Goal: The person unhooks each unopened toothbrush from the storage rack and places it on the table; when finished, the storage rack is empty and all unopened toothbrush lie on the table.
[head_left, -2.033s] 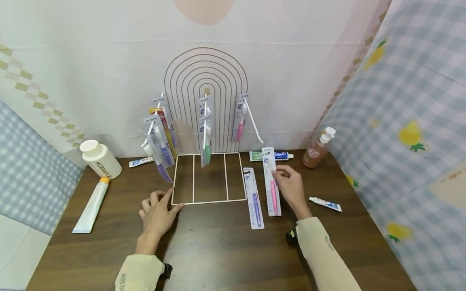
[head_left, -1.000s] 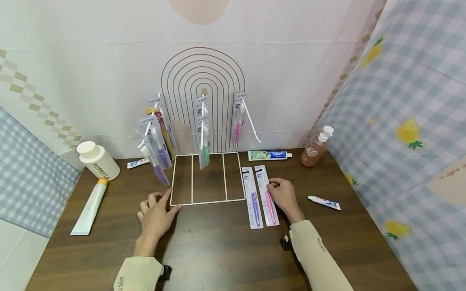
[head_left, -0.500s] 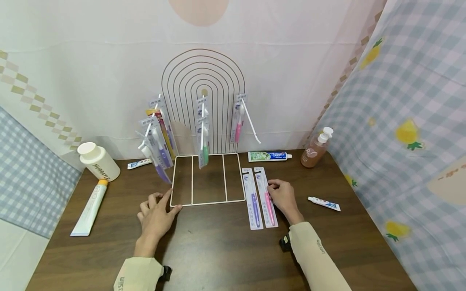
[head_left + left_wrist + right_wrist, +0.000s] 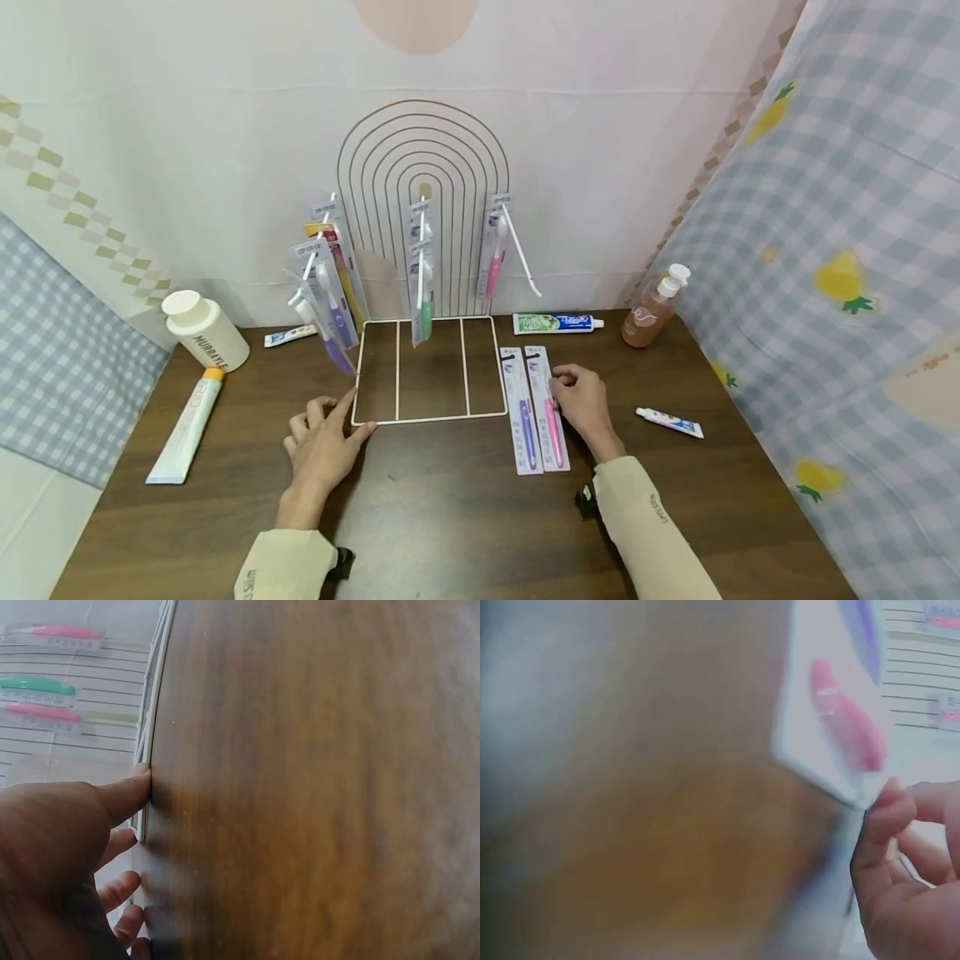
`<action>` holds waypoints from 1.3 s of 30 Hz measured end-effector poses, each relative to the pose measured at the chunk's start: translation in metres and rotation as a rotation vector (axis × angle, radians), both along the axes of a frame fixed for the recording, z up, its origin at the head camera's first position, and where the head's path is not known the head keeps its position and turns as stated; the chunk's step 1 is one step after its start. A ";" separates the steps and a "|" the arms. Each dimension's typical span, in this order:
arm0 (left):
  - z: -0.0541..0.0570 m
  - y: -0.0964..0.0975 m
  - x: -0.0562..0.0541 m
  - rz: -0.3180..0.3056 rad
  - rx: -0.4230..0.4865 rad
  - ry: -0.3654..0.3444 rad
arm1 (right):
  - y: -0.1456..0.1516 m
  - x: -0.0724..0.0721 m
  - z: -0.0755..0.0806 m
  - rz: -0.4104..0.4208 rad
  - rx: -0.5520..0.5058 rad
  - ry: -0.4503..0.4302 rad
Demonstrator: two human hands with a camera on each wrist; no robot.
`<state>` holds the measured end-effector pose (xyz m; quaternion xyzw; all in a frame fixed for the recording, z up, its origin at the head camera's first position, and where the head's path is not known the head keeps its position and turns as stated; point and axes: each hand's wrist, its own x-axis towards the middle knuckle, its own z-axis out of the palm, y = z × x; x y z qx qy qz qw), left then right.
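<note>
My right hand (image 4: 587, 408) pinches the right edge of a packaged pink toothbrush (image 4: 552, 429) lying on the table. Close along its left side lies a packaged purple toothbrush (image 4: 527, 437). In the right wrist view, thumb and index finger meet at the blurred pack's edge. My left hand (image 4: 321, 450) rests at the front left corner of a white wire display rack (image 4: 431, 420), thumb on the front bar, index finger extended to the left bar. From the rack's hooks hang several packaged toothbrushes, including a green one (image 4: 426, 318) and a pink one (image 4: 493, 275); the right hook's front part is bare.
A toothpaste tube (image 4: 555, 323) lies behind the right hand, with a pump bottle (image 4: 654, 308) and a small tube (image 4: 670, 422) farther right. At left are a white bottle (image 4: 210, 333), a large orange-capped tube (image 4: 183, 433) and a small tube (image 4: 288, 335).
The right hand has brought the packaged pink toothbrush down from over the toothpaste tube, laid it beside the purple one and shifted it slightly left against it. The left hand stays at the rack corner.
</note>
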<state>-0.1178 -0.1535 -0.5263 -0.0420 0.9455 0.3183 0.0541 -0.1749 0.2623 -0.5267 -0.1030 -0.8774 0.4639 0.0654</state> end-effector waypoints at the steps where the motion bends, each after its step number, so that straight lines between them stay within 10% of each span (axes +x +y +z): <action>1: -0.001 0.000 -0.001 0.000 0.000 0.015 | -0.002 -0.004 0.005 0.003 0.002 0.037; 16: -0.008 0.007 0.000 0.002 -0.003 0.104 | -0.052 -0.094 0.134 0.190 -0.205 0.267; 39: -0.004 0.002 0.001 0.034 -0.011 0.061 | -0.089 -0.111 0.125 0.105 -0.401 0.387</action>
